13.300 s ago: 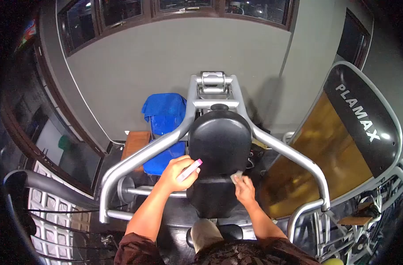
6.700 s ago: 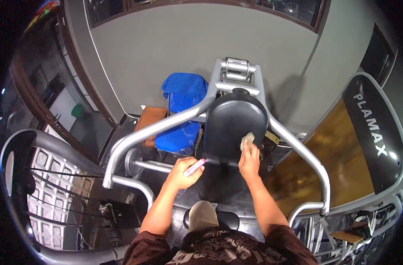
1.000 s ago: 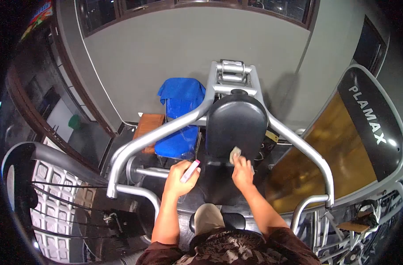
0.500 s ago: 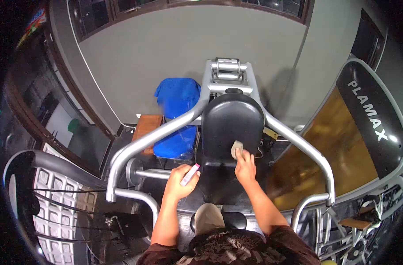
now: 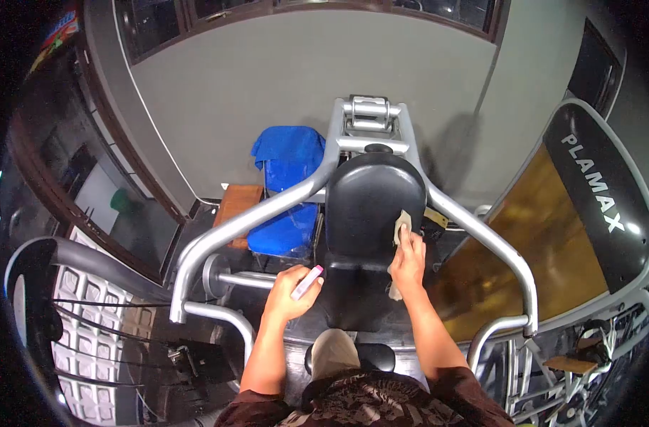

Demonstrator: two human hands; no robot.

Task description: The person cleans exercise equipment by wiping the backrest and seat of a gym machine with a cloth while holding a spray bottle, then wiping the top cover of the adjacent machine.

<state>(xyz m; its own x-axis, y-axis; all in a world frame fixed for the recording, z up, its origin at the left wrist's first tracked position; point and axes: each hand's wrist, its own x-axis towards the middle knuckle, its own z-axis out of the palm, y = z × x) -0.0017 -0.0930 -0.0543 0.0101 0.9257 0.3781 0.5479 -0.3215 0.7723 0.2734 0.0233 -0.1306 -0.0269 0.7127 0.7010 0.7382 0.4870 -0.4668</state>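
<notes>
My left hand [image 5: 285, 297] is closed around a small whitish bottle [image 5: 307, 283] with a pink top, held left of the machine's padding. In my right hand [image 5: 409, 265] is a beige cloth [image 5: 403, 218], pressed by the fingertips against the lower right part of a black padded backrest [image 5: 371, 196]. Another bit of the cloth hangs below that palm. Beneath the backrest is the black seat pad [image 5: 349, 288], partly in shadow.
Silver tubular arms [image 5: 267, 206] of the gym machine curve round both sides. A blue-covered chair [image 5: 289, 228] and a wooden surface [image 5: 239, 203] stand behind at left. A tall PLAMAX panel [image 5: 588, 178] rises on the right.
My right hand has slid the cloth to the right and slightly up, to the backrest's right side; more of the cloth shows. My left hand stays put with the bottle.
</notes>
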